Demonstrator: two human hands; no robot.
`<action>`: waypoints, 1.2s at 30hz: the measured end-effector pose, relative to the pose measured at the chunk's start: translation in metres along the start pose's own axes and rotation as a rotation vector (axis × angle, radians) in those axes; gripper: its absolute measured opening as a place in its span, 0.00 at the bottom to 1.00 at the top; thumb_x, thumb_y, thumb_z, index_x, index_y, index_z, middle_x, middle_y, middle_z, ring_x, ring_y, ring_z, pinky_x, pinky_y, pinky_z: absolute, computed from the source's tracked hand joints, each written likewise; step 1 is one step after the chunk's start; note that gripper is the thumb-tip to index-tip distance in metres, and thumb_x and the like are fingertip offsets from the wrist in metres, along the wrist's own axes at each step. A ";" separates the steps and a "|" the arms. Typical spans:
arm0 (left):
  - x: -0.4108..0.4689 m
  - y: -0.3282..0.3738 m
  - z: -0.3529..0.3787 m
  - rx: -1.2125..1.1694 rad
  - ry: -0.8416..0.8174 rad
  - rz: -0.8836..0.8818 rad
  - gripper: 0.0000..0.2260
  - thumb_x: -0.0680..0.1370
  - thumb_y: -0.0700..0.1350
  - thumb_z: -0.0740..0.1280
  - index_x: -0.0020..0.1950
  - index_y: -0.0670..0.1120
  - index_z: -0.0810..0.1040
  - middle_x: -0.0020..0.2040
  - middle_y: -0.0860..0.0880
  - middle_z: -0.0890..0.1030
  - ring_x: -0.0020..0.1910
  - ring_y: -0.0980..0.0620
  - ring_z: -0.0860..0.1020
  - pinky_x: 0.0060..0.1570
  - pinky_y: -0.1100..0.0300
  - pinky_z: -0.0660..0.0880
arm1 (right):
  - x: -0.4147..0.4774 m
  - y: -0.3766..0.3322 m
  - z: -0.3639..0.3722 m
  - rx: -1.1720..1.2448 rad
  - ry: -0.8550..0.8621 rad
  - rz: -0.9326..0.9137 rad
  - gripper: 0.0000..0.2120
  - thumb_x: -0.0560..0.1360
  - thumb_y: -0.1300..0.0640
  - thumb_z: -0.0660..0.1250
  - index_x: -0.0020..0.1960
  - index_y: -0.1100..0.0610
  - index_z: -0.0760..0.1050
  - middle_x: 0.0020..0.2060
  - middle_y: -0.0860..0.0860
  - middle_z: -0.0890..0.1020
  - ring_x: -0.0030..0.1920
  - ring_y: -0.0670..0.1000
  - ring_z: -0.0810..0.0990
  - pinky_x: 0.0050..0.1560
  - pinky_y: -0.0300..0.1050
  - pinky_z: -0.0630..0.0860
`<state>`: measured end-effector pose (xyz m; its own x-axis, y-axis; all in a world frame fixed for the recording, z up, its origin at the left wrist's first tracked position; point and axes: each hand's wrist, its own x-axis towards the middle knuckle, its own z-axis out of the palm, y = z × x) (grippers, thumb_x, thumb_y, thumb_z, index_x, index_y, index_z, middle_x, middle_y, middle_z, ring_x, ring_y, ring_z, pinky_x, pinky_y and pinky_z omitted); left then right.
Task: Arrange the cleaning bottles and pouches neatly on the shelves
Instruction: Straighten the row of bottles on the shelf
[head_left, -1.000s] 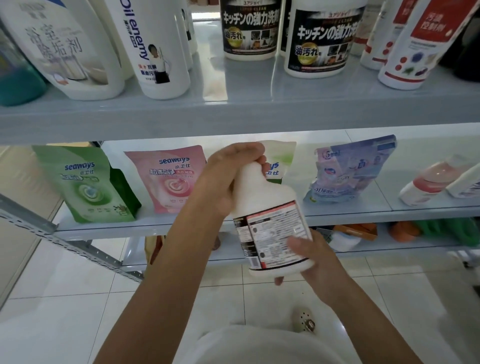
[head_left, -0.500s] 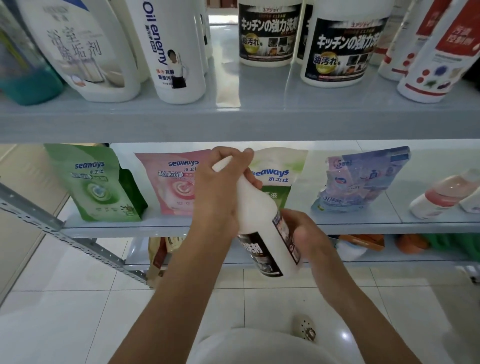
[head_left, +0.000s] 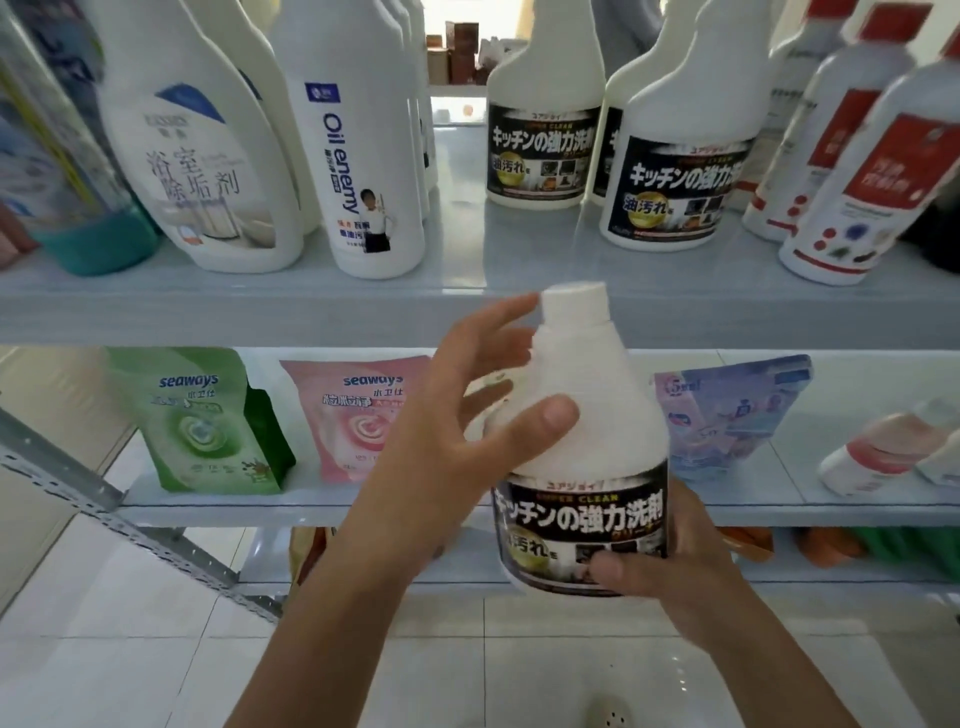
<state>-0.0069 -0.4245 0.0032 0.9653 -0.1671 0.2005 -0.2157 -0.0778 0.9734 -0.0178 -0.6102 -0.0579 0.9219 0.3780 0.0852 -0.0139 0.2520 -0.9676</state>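
A white bottle with a black kitchen-cleaner label (head_left: 582, 431) stands upright in front of the shelves, cap just below the upper shelf (head_left: 467, 306). My right hand (head_left: 670, 566) grips its base, thumb across the label. My left hand (head_left: 467, 415) rests against its shoulder, fingers spread nearly straight, thumb on the white body. Two matching bottles (head_left: 543, 150) (head_left: 675, 187) stand on the upper shelf. Green (head_left: 202, 421), pink (head_left: 358, 415) and blue (head_left: 732, 410) pouches stand on the lower shelf (head_left: 831, 504); the held bottle hides another pouch.
On the upper shelf stand an "Oil enemy" bottle (head_left: 358, 156), a bathroom cleaner bottle (head_left: 208, 156), a teal bottle (head_left: 78, 208) and red-labelled bottles (head_left: 872, 187). A pink-liquid bottle (head_left: 883, 447) lies on the lower shelf at right. A metal rail (head_left: 130, 525) slants at lower left over white floor tiles.
The bottle was turned upright with its label now facing me and lifted toward the upper shelf. My left hand let go of the neck and opened against the bottle's shoulder.
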 end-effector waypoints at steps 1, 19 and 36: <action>-0.002 -0.004 -0.002 0.006 -0.051 -0.007 0.33 0.65 0.61 0.73 0.69 0.59 0.69 0.64 0.56 0.77 0.64 0.55 0.75 0.59 0.55 0.76 | 0.003 -0.002 -0.004 0.026 -0.004 -0.025 0.33 0.46 0.46 0.85 0.51 0.44 0.82 0.45 0.52 0.86 0.47 0.52 0.84 0.43 0.46 0.81; 0.061 0.039 0.001 0.145 0.277 0.423 0.34 0.60 0.45 0.82 0.60 0.61 0.71 0.55 0.70 0.78 0.58 0.67 0.76 0.54 0.73 0.72 | 0.088 -0.104 -0.011 -0.843 0.293 -0.662 0.24 0.61 0.39 0.72 0.55 0.37 0.70 0.47 0.27 0.78 0.51 0.32 0.77 0.49 0.25 0.71; 0.131 0.001 -0.011 0.351 0.295 0.269 0.39 0.75 0.44 0.71 0.78 0.54 0.52 0.67 0.66 0.68 0.69 0.61 0.66 0.70 0.55 0.67 | 0.166 -0.113 -0.066 -0.590 0.643 -0.472 0.38 0.65 0.54 0.78 0.69 0.48 0.62 0.59 0.43 0.69 0.59 0.42 0.69 0.48 0.24 0.65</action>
<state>0.1205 -0.4357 0.0317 0.8586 0.0537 0.5097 -0.4484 -0.4031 0.7978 0.1629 -0.6349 0.0502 0.8207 -0.2459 0.5157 0.4426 -0.2972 -0.8460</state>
